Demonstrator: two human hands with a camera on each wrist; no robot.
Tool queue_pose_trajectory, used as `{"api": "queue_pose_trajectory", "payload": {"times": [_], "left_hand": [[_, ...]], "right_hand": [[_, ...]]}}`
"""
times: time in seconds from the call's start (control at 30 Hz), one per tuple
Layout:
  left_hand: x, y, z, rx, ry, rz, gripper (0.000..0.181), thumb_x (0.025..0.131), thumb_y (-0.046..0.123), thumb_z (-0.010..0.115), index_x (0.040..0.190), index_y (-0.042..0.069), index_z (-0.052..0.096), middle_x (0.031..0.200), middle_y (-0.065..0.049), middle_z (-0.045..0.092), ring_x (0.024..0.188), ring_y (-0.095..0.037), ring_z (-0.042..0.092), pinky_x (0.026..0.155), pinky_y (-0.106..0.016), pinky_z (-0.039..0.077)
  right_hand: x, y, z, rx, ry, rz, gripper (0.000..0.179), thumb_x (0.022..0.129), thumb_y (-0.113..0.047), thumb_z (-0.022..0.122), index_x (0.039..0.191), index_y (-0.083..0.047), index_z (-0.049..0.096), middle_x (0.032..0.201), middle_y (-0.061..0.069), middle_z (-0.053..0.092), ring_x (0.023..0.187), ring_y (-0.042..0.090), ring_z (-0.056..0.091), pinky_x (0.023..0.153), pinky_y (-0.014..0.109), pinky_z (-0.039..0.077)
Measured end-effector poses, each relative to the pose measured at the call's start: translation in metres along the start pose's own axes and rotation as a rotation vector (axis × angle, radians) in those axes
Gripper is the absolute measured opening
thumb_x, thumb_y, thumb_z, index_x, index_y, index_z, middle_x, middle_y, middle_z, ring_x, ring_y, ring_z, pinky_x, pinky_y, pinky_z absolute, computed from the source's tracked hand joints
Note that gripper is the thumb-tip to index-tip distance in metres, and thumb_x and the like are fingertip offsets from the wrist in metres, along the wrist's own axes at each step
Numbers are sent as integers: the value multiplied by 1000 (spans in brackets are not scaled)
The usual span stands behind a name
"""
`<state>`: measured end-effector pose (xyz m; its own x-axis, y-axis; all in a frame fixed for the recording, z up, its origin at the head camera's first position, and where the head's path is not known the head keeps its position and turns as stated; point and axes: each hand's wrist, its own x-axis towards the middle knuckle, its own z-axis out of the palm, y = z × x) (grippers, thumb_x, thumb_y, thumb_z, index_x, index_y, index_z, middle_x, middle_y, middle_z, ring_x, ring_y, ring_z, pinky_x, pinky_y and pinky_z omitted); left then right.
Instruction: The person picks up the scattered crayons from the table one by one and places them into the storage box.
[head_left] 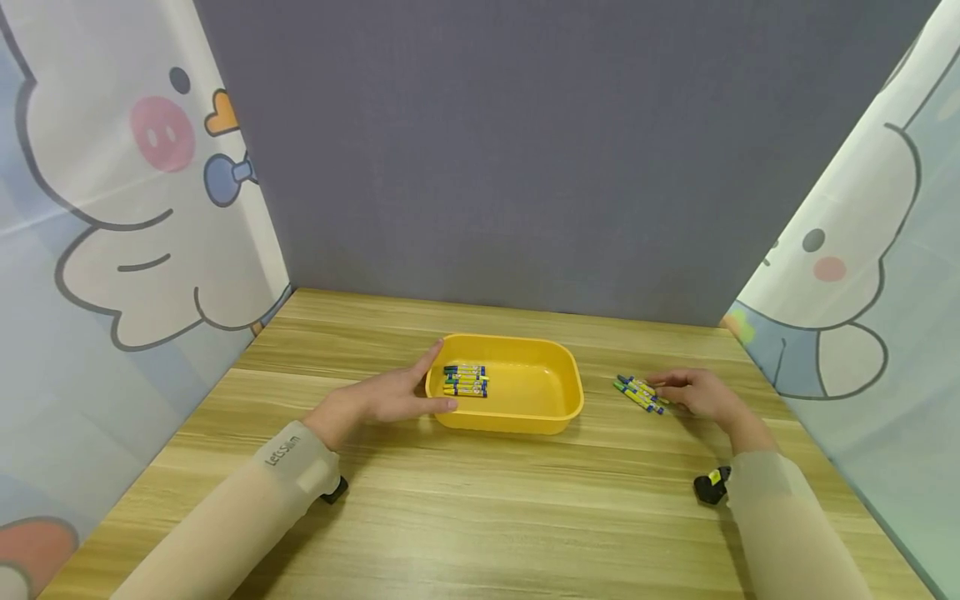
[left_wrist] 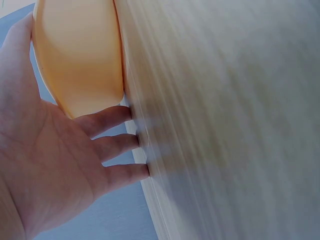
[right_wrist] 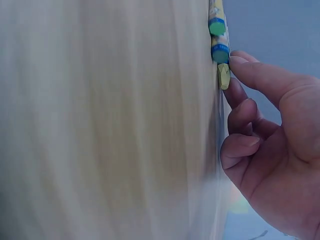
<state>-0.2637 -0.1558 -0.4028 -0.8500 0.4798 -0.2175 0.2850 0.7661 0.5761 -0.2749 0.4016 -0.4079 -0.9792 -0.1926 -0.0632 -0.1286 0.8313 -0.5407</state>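
A shallow yellow plastic tray (head_left: 540, 423) stands on the table, with several crayons (head_left: 467, 381) side by side at its left end. My left hand (head_left: 393, 395) spans that end, thumb along the front rim and a finger at the back corner. In the left wrist view, its other fingers (left_wrist: 117, 146) extend straight down to the tabletop. Right of the tray lies a small pile of crayons (head_left: 636, 395) with yellow-and-blue wrappers. At the pile's right side, my right hand (head_left: 693, 393) pinches a crayon with a yellow tip (right_wrist: 224, 76) between thumb and forefinger; its other fingers are curled.
The wood-grain table (head_left: 525, 517) ends at a dark grey panel (head_left: 510, 167) behind. Cartoon-printed cloths (head_left: 135, 275) hang at left and right. A black wrist device (head_left: 711, 485) shows beside the right sleeve.
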Motion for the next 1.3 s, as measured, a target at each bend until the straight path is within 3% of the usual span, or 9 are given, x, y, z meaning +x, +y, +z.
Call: {"api": "queue_pose_trajectory", "payload": {"times": [0.17, 0.33, 0.53, 0.77, 0.97, 1.3], "left_hand": [[-1, 1, 0, -6, -1, -1, 120, 93, 87, 60, 174, 42, -17, 183, -18, 15, 160, -51, 39, 132, -66, 30], [0, 1, 0, -4, 1, 3, 120, 94, 87, 59, 174, 41, -17, 183, -19, 17, 159, -51, 40, 131, -67, 31], [0, 2, 0, -5, -4, 5, 122, 93, 88, 59, 175, 39, -18, 183, -19, 14, 160, -51, 39, 131, -67, 30], [0, 2, 0, -12, 3, 3, 123, 94, 86, 61, 175, 37, -17, 182, -22, 18, 160, -50, 38, 132, -66, 29], [-1, 2, -1, -5, -1, -4, 123, 93, 86, 61, 176, 37, -16, 181, -24, 21, 160, -49, 38, 132, -66, 30], [0, 2, -2, 15, 2, -2, 122, 94, 87, 60, 176, 37, -16, 177, -28, 31, 156, -49, 45, 129, -65, 36]], "right_hand": [[-3, 6, -2, 28, -7, 13, 41, 111, -25, 66, 144, -1, 70, 139, 26, 73, 96, 15, 62, 75, 27, 52], [-1, 10, -2, 3, -5, 16, 42, 108, -29, 71, 142, -4, 73, 133, 24, 75, 100, 17, 64, 79, 30, 53], [3, -3, -1, 33, 17, -14, 40, 108, -29, 71, 140, -6, 74, 126, 18, 76, 103, 19, 66, 83, 34, 55], [13, -57, -5, 83, 42, -87, 38, 110, -33, 70, 142, -15, 75, 133, 17, 74, 104, 23, 67, 80, 34, 56], [22, -111, 1, 111, 27, -105, 34, 108, -38, 71, 140, -26, 77, 134, 11, 74, 96, 28, 64, 72, 32, 52], [50, -185, 51, 203, -59, -243, 27, 106, -25, 74, 132, -26, 82, 118, 6, 74, 73, 19, 49, 64, 29, 42]]}}
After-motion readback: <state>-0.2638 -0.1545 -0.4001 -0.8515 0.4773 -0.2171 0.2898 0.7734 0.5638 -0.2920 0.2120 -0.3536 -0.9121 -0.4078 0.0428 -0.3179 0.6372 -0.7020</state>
